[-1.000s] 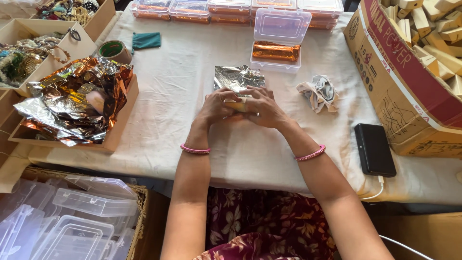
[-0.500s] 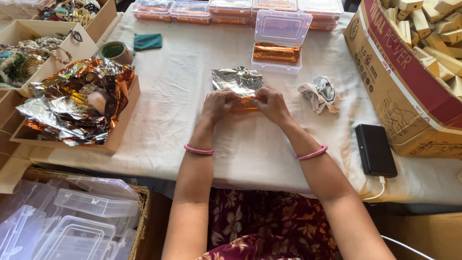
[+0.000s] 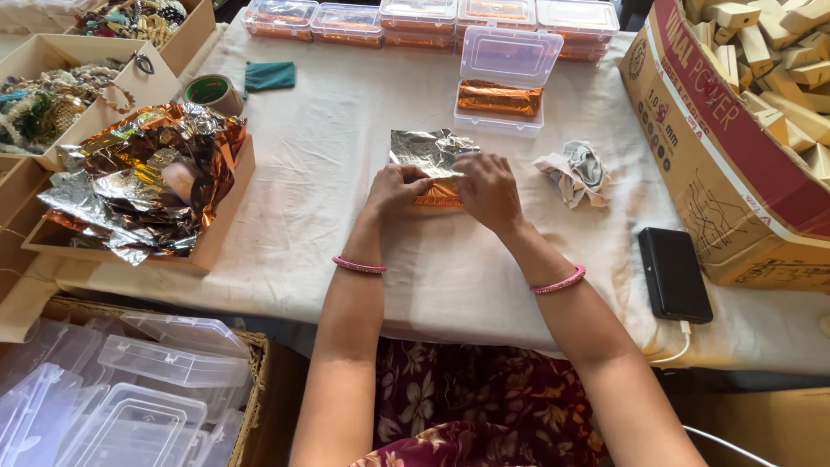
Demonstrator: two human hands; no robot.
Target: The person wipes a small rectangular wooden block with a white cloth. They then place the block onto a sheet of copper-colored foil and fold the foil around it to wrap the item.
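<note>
A sheet of foil (image 3: 426, 150), silver on one face and orange on the other, lies in the middle of the cloth-covered table (image 3: 311, 173). It is folded around a small block, whose orange-wrapped side (image 3: 437, 195) shows between my hands. My left hand (image 3: 395, 188) pinches the left end of the wrapped block. My right hand (image 3: 487, 190) presses the foil down over its right end. Both wrists carry pink bangles. The block itself is hidden under foil and fingers.
An open clear box (image 3: 503, 91) with an orange-wrapped piece stands behind the foil, closed boxes (image 3: 415, 17) behind it. A crumpled cloth (image 3: 574, 171), a black phone (image 3: 673, 273) and a carton of wooden blocks (image 3: 743, 130) are right. A foil-filled tray (image 3: 147, 173) and tape roll (image 3: 210, 90) are left.
My hands have moved slightly away from me and folded the foil over the block. Its bare wood, seen a second ago, is now covered in orange foil.
</note>
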